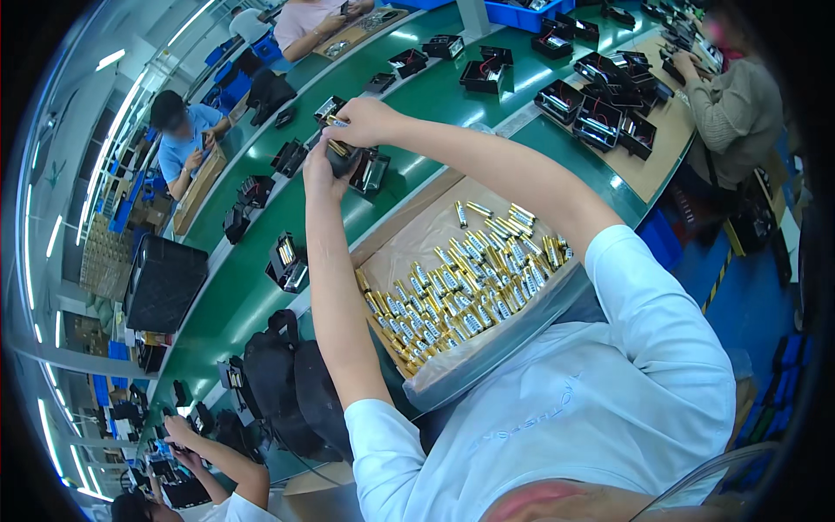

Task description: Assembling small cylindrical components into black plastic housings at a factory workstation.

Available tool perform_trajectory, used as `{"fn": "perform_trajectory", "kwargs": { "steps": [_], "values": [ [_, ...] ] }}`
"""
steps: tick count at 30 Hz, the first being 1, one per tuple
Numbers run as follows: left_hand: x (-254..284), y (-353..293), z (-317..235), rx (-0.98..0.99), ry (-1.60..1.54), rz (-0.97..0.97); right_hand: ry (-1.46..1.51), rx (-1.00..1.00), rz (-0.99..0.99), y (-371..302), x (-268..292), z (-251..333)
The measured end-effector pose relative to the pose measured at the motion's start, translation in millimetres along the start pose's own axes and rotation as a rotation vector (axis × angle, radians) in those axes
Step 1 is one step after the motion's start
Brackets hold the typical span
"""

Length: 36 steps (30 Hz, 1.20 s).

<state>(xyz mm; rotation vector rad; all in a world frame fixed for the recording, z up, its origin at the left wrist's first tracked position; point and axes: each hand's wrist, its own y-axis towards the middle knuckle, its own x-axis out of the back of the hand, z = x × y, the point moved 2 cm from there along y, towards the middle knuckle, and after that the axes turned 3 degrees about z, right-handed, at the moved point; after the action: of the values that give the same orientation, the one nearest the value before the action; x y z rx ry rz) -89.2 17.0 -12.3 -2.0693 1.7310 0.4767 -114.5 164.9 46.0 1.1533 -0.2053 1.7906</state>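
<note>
Both arms reach forward over the green bench, and my hands meet at a black plastic case [344,162]. My left hand [323,172] is closed at the near left side of the case. Above it my right hand [369,123] has its fingers curled round a few gold-and-silver batteries [336,146], partly hidden by the fingers. Another black case [372,170] with a shiny inside stands just right of my hands. Close to my body, under my arms, a shallow lined box [402,242] holds a heap of loose batteries [470,291].
Several black cases [285,261] stand along the bench [228,309]. More cases [600,122] crowd a brown board at right, beside a co-worker [735,113]. A black bag [296,374] lies left of the box. Other people work across the bench and at lower left.
</note>
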Motion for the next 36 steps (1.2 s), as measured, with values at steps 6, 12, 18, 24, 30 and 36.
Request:
{"fn": "perform_trajectory", "kwargs": {
  "steps": [6, 12, 18, 24, 30, 36],
  "values": [
    [14.7, 1.2, 13.1, -0.005, 0.168, -0.124, 0.059, 0.215, -0.127, -4.2, -22.3, -12.8],
    [14.4, -3.7, 14.2, 0.076, 0.089, -0.093, 0.053, 0.406, -0.001, 5.1, -48.0, -36.2],
    [27.6, -6.7, 14.5, 0.251, -0.104, -0.043, 0.109, 0.407, 0.277, 4.2, -53.5, -40.6],
    [34.4, 0.2, 9.4, 0.241, -0.104, -0.117, 0.198, 0.405, 0.386, 0.0, -51.2, -42.2],
    [32.4, 11.0, -0.9, 0.721, -0.279, -0.344, 0.704, 0.097, 0.436, -2.7, -62.3, -39.7],
    [29.1, -20.8, 13.0, 0.053, 0.15, -0.15, 0.707, -0.215, 0.393, 1.2, -70.3, -25.6]
  ]
}}
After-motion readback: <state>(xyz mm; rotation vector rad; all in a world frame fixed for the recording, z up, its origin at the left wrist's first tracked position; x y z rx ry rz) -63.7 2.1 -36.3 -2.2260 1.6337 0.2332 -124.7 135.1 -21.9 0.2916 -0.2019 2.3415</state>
